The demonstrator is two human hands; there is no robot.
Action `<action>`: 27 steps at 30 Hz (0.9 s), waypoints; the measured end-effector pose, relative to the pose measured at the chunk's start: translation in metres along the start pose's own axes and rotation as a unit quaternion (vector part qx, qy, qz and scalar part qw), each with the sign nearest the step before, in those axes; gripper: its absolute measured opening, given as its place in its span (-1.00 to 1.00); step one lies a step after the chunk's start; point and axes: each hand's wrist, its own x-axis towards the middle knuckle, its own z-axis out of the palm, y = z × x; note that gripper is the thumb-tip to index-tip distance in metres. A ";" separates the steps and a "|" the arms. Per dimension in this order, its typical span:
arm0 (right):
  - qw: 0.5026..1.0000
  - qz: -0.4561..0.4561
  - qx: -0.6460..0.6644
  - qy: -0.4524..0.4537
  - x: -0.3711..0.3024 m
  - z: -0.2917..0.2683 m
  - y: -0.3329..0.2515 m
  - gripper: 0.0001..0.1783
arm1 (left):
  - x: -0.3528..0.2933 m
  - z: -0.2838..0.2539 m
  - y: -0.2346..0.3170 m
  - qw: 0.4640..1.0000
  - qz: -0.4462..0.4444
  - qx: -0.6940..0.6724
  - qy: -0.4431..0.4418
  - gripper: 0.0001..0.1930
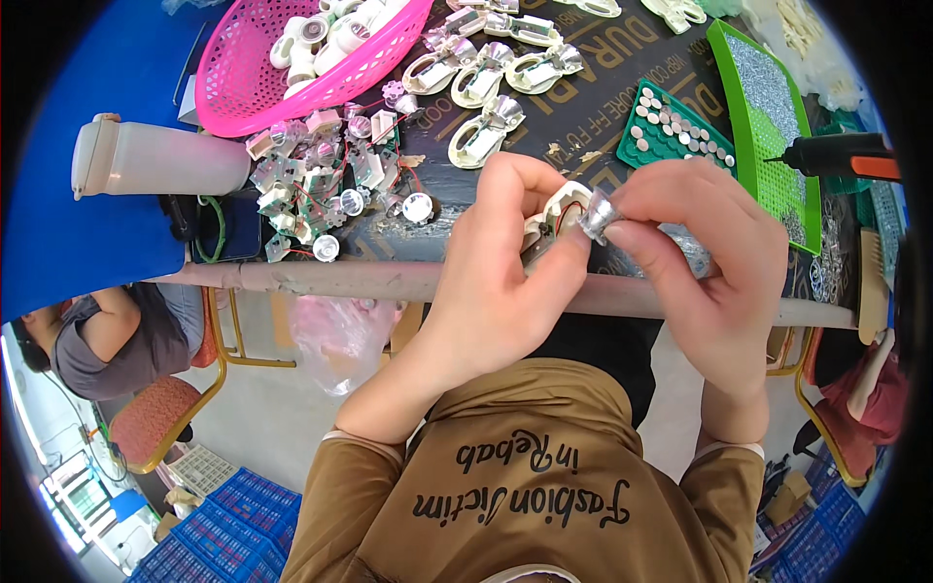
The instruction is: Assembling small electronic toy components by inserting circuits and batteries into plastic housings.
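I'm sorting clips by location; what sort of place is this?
Probably an assembly workshop: a heap of wired parts, a pink basket of white pieces, and stacked blue crates.

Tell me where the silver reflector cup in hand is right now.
In the head view, the silver reflector cup is right of centre, pinched by the right hand, beside the white casing held in the left hand.

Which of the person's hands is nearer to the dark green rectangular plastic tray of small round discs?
Right. The right hand is just below the tray in the picture, close to its near edge. The left hand is farther off, toward the tray's lower left.
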 end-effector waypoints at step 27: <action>0.991 -0.094 -0.094 0.029 0.001 0.002 -0.003 -0.83 | -0.009 -0.003 0.014 0.994 0.074 0.070 -0.051 -0.66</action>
